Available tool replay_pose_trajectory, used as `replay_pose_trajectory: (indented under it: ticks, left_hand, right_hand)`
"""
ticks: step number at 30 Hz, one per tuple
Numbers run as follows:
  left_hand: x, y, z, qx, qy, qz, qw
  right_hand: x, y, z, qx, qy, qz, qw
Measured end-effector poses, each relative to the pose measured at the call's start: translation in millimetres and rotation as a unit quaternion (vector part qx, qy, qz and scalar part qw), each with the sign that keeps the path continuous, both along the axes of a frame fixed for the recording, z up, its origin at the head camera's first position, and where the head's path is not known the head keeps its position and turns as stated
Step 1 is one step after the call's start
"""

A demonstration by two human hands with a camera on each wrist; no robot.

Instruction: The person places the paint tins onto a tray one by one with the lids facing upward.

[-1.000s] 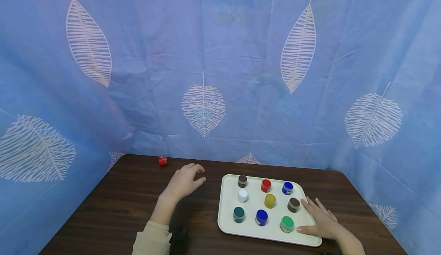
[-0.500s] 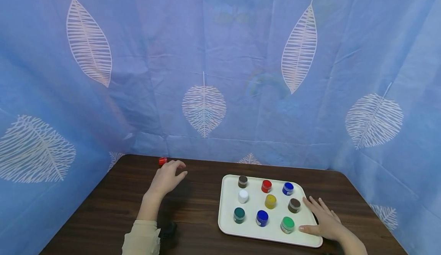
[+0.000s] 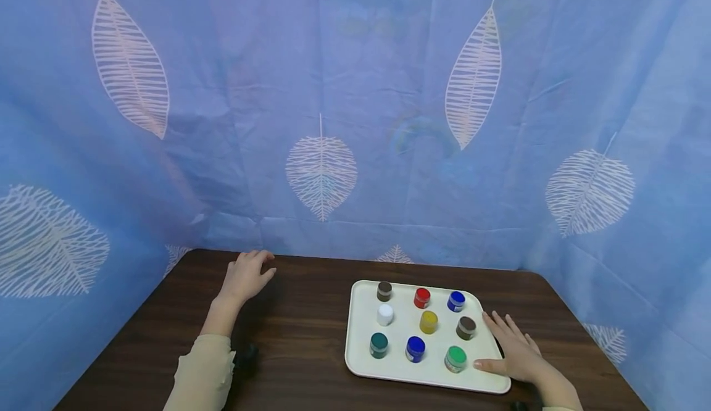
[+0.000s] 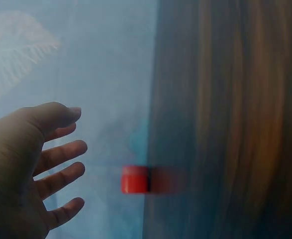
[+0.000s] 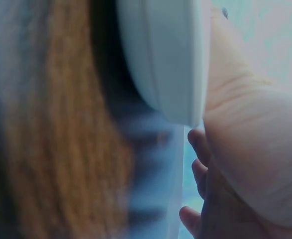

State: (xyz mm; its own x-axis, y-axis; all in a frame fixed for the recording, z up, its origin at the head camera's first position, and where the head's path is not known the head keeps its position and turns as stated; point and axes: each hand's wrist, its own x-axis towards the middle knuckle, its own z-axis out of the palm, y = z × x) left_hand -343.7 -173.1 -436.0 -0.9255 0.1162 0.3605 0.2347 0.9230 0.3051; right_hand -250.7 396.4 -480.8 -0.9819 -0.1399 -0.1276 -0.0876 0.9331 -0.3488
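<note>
My left hand reaches toward the table's far left edge, fingers spread and holding nothing. In the left wrist view, a small red jar lies just beyond the fingertips, apart from them; in the head view the hand mostly hides it. My right hand rests with spread fingers at the right rim of a cream tray. On the tray stand several paint jars in rows, among them a red jar, a yellow jar, a white jar and a green jar.
The dark wooden table extends between the left arm and the tray. A blue curtain with white leaf prints hangs close behind its far edge and along both sides.
My left hand has moved left and away from me, from beside the tray to the red jar, now covering it in the head view. The right hand has stayed at the tray's rim.
</note>
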Motion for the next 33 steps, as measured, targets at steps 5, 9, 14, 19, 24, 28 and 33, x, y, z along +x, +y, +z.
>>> replay_pose_trajectory:
  ticks: [5, 9, 14, 19, 24, 28, 33]
  left_hand:
    - [-17.1, -18.3, -4.5, -0.032, -0.01, 0.006, 0.9994]
    - [-34.0, -31.9, -9.3, -0.075, -0.016, 0.026, 0.9967]
    - [-51.3, -47.3, -9.6, -0.124, -0.053, 0.054, 0.9894]
    - [-62.9, -49.9, -3.3, -0.14, -0.092, 0.054, 0.9844]
    - [-75.2, -43.1, -4.8, -0.151, -0.116, 0.043, 0.9808]
    - [-79.1, -40.5, -10.5, -0.155, -0.125, 0.041, 0.979]
    - [-80.0, -39.7, -16.9, -0.143, -0.108, 0.046, 0.9827]
  right_hand:
    - [1.2, -1.2, -0.1, -0.002, -0.002, -0.003, 1.0]
    - [2.2, -2.2, -0.9, -0.01, -0.003, -0.001, 1.0]
    - [2.1, -2.3, -2.0, -0.008, -0.001, -0.005, 1.0]
    - [2.3, 0.4, 2.2, -0.007, 0.002, 0.0, 1.0]
    - [5.4, 3.3, 6.9, -0.013, 0.012, 0.007, 1.0]
    - [7.7, 3.7, 7.6, -0.021, 0.008, 0.013, 1.0]
    - [10.3, 5.5, 8.2, -0.027, 0.005, 0.007, 1.0]
